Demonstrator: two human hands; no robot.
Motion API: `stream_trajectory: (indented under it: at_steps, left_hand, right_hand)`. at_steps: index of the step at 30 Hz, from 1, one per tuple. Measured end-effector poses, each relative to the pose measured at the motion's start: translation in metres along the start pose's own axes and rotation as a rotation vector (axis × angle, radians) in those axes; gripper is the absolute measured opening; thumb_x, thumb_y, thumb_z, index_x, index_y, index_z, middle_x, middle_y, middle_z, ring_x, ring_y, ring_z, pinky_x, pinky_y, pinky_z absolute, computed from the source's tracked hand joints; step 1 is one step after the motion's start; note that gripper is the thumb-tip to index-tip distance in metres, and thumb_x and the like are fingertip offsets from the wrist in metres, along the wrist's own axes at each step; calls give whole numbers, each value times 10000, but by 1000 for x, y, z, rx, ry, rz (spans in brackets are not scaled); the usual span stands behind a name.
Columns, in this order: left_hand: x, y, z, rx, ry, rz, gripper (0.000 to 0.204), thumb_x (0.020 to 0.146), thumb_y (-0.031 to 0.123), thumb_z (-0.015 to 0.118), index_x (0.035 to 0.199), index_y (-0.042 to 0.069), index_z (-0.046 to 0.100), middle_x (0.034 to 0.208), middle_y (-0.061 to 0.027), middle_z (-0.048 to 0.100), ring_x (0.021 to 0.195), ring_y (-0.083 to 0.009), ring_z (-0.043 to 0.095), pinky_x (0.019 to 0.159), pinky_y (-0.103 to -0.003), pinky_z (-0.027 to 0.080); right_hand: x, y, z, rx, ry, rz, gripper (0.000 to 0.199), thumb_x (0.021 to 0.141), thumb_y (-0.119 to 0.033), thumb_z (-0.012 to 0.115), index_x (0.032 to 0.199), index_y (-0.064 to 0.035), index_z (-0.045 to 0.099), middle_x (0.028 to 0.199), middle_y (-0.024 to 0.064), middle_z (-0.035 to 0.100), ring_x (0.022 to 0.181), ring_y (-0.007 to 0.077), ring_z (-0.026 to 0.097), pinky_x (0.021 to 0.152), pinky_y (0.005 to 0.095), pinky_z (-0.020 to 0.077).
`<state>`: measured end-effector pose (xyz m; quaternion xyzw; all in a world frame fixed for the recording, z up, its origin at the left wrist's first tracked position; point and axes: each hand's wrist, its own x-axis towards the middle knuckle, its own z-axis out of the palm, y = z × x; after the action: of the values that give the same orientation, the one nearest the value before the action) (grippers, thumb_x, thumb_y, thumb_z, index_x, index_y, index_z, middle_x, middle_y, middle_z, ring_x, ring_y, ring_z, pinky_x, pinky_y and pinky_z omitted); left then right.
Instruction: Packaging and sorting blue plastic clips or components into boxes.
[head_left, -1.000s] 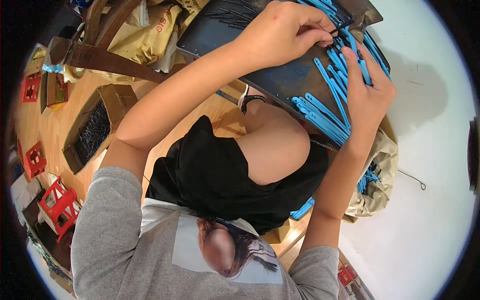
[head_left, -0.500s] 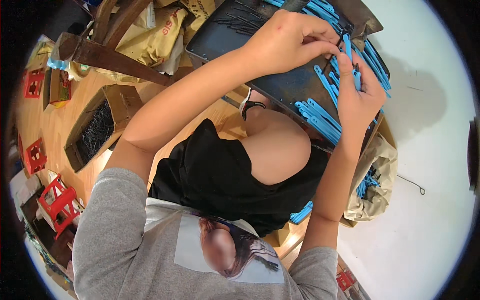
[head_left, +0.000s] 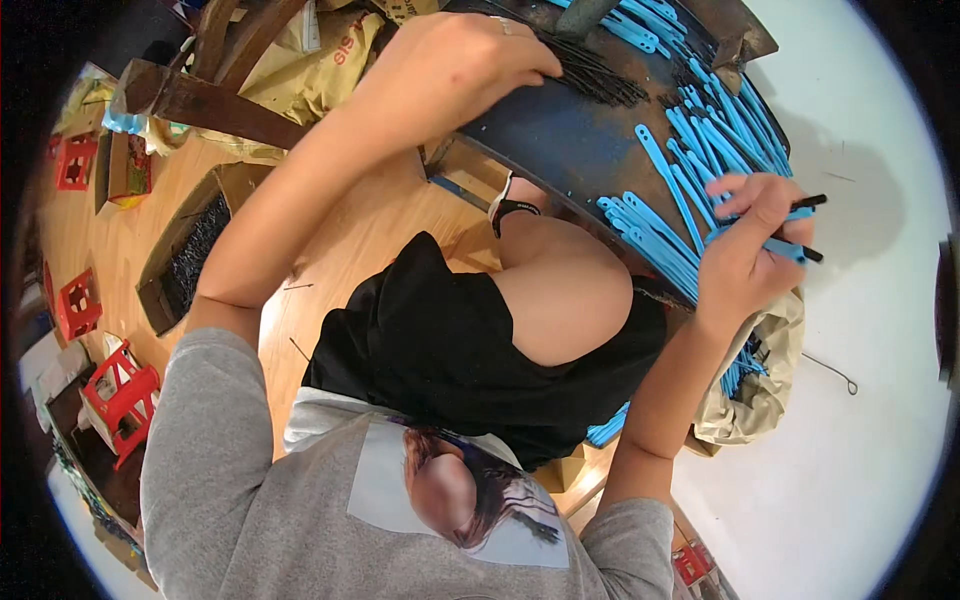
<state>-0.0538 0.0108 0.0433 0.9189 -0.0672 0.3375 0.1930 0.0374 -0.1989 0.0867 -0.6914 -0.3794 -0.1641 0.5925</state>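
Two hands work over the dark desk [head_left: 560,140]. Right hand [head_left: 745,255] is curled shut around a thin black rod [head_left: 806,204] and a blue plastic strip [head_left: 790,250], with more blue strips [head_left: 690,150] fanned just beyond its fingers. Left hand [head_left: 450,65] rests knuckles-up, fingers bent onto a bundle of black rods [head_left: 595,75]; whether it grips any, I cannot tell. Those strips look light, flat and bendy, probably a bit slick, so pinching one near its holed end seems best.

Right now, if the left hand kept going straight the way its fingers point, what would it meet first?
The left hand already has its fingertips at the pile of thin black strips on the dark board; beyond lie blue plastic strips, probably.
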Motion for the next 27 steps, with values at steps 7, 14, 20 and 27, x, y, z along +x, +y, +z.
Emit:
stream_trajectory:
  at_steps: [7,14,20,27]
  left_hand:
    - [21,-17,-23,38,72,287,93,714,75,590,776,9,613,739,-91,603,656,-222,581,565,-287,465]
    - [33,-2,-42,248,-301,77,121,700,107,572,772,25,626,765,-85,595,707,-233,574,611,-304,469]
    - [31,-1,-45,280,-284,67,125,700,105,557,769,22,619,766,-83,581,706,-232,568,614,-303,465]
    - [33,0,-45,374,-327,83,109,701,96,546,761,25,603,751,-85,567,720,-233,562,624,-304,463]
  right_hand:
    - [-4,1,-14,-443,-296,117,183,786,-151,584,825,27,565,707,92,565,626,201,541,618,285,421]
    - [-5,-5,-35,-736,-489,176,183,716,-109,616,845,17,586,775,152,572,712,308,546,644,346,430]
    - [-6,-15,-39,-856,-648,290,191,699,-118,619,830,18,588,796,178,569,747,345,540,658,380,427]
    - [-3,-14,-35,-931,-735,190,195,696,-93,622,823,44,566,758,185,569,637,323,537,602,355,426]
